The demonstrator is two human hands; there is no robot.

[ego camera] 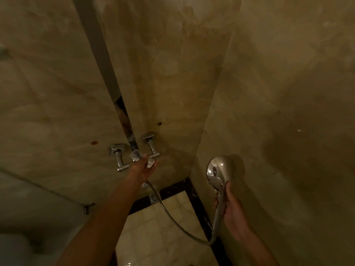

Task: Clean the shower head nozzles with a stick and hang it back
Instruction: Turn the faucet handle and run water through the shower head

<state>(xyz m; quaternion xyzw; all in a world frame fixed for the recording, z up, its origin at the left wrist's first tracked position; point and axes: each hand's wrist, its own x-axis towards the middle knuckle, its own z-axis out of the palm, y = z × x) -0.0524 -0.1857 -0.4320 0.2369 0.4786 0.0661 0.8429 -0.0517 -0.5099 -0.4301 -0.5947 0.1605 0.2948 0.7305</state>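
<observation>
A chrome shower head [218, 169] stands upright at the lower right, its back toward me, so the nozzles are hidden. My right hand [233, 212] grips its handle. A metal hose [169, 212] loops from the handle's bottom up to the wall mixer [134, 156]. My left hand [145, 167] reaches out to the mixer and closes around its middle knob. No stick shows in either hand.
Beige marble walls meet in a corner ahead. A floor drain [153, 198] sits below the mixer on the tiled floor with a dark border. A glass panel with a clip [88, 208] is at the left, and a white fixture at the bottom left.
</observation>
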